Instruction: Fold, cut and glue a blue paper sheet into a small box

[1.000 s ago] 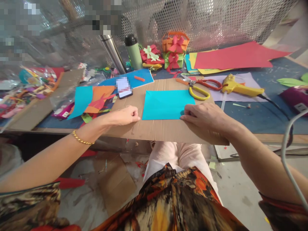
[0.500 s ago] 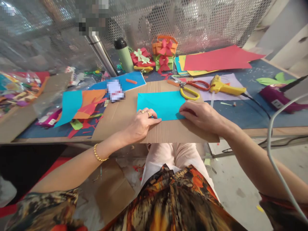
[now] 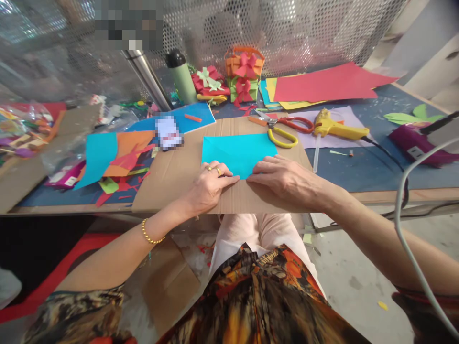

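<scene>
Pressing flat with fingers together and extended, the left hand (image 3: 210, 184) and the right hand (image 3: 283, 179) bear down on the near edge of one smooth turquoise paper sheet (image 3: 238, 152), their fingertips almost meeting at its near middle; neither hand grips anything. Two gold rings sit on the left fingers, and a beaded gold bracelet (image 3: 150, 235) circles that wrist. The rectangular sheet lies on a matte brown corrugated cardboard panel (image 3: 172, 179) that overhangs the near table edge. Just beyond its far right corner lie one pair of scissors (image 3: 287, 131), with one yellow and one orange-red loop, and one glossy yellow glue gun (image 3: 339, 128) on lilac paper. Farther off stand three folded paper boxes (image 3: 238, 79) with ribbon bows, a green bottle (image 3: 181, 76) with a black cap, and large red sheets (image 3: 330, 82).
</scene>
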Available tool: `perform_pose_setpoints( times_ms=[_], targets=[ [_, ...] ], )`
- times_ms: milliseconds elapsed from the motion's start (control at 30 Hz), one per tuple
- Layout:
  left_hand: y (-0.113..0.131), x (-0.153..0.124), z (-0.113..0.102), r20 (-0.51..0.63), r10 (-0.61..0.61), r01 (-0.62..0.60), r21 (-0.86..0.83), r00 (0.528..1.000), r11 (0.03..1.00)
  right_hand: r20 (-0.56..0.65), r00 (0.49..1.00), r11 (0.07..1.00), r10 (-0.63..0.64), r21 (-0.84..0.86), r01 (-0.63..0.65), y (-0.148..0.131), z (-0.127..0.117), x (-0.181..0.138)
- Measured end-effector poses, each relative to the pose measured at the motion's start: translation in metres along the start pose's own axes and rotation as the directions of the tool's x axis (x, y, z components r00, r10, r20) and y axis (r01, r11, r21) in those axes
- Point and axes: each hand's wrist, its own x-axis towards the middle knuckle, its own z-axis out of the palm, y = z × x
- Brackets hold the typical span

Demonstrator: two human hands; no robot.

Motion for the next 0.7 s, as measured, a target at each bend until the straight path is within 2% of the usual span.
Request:
perform_pose_setpoints(
  times_ms=[367,567,700],
  targets=[
    [-0.001,-0.002,0.0,0.047,-0.053,0.053,-0.012,0.997,0.999,-0.095,0.995,1.0,-0.006,-0.028,0.003,0.011,-0.006,-0.032],
    [-0.003,-0.002,0.002,0.0,-0.009,0.009,-0.007,1.0,1.0,-0.144,0.988,0.999,0.053,0.008,-0.052,0.019,-0.008,-0.056],
    [-0.006,-0.002,0.004,-0.029,0.013,-0.014,-0.004,0.999,1.0,-0.142,0.987,0.995,0.072,-0.061,-0.081,0.022,-0.017,-0.073]
  ],
)
